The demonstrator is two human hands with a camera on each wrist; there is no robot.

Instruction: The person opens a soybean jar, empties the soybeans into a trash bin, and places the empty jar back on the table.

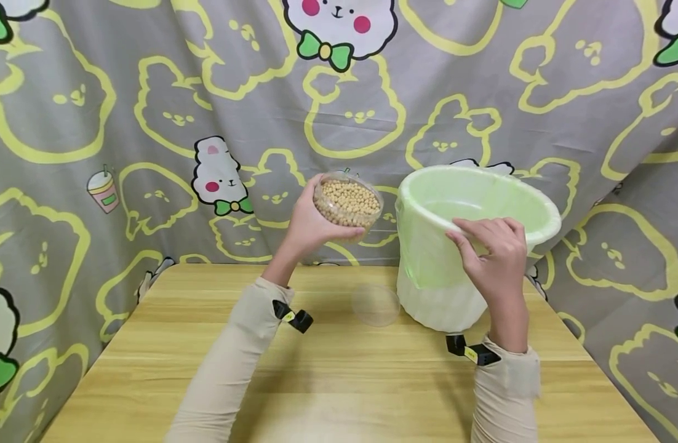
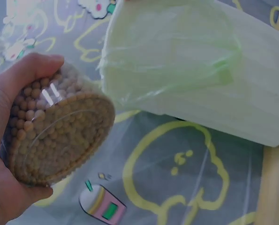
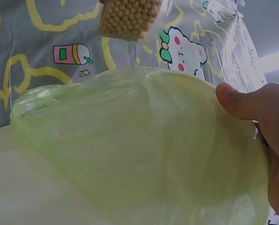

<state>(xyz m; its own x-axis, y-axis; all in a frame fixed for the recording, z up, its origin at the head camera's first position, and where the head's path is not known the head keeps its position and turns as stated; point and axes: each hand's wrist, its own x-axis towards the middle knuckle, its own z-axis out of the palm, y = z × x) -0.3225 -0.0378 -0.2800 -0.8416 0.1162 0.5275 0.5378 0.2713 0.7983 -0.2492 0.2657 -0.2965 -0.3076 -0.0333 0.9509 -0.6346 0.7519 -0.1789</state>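
Clasping the tilted jar (image 1: 347, 202) of beans (image 1: 352, 195) in left grip (image 1: 310, 221), up near the bin (image 1: 444, 301). Holding the rim (image 1: 410, 202) in right grip (image 1: 494, 255). Best to keep the rim still and move the jar slowly, keeping beans off the counter (image 1: 339, 381).

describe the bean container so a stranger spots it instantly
On the light wooden table stands a round white bin lined with a pale green plastic bag. Left of that bin in the head view, the left hand grips a clear, round plastic container; only it is filled with small beige beans.
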